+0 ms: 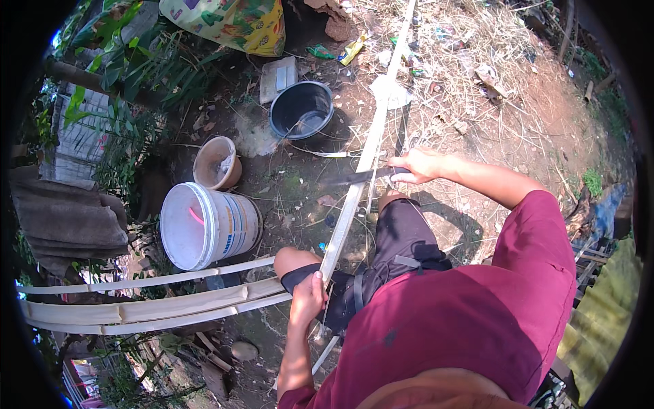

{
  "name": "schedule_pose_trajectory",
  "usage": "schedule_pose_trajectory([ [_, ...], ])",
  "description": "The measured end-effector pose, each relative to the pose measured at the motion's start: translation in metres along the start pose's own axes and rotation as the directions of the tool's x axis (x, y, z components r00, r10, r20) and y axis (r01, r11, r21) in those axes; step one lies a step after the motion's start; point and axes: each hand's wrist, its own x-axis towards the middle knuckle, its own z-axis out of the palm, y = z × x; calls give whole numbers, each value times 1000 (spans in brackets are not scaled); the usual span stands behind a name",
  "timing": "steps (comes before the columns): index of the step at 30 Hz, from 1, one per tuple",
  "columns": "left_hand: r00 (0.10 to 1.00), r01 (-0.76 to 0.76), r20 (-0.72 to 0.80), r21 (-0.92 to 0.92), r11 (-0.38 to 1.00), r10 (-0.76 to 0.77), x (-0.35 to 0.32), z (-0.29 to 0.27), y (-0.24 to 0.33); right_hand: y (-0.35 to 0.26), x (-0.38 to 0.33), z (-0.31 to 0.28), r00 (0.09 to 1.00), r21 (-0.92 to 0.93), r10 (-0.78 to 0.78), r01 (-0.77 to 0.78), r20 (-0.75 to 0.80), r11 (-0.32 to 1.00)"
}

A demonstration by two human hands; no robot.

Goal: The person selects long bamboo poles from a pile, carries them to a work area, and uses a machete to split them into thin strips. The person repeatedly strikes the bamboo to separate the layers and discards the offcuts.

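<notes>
A long pale bamboo strip [371,143] runs from the top edge down to my lap. Its near end is in my left hand [310,297], whose fingers are closed around it beside my knee. My right hand [419,165] grips a knife by its handle. The dark knife blade [344,180] points left and lies across the strip, about midway along it. A thin sliver [372,184] runs alongside the strip just below the blade. Several split bamboo lengths [170,312] extend to the left from beside my left knee.
On the ground to the left are a white bucket [228,228] lying on its side, a tan pot [216,163] and a black basin [302,110]. A patterned sack [235,24] stands at the back. Straw-like shavings [470,75] and litter cover the ground at the far right.
</notes>
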Motion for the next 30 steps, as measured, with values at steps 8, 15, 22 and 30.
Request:
schedule_pose_trajectory([
  [8,996,73,53,-33,997,-71,-24,-14,-27,112,22,-10,861,12,480,-485,-168,874],
  [15,1000,-7,-19,109,994,9,-34,-43,-52,237,30,-42,135,523,982,-832,-132,185],
  [22,983,-36,180,57,998,25,34,-24,-34,90,-1,12,752,435,567,-410,-336,802],
  [30,942,75,332,-70,995,-48,67,-30,-33,-197,-79,69,983,349,-147,101,107,932],
])
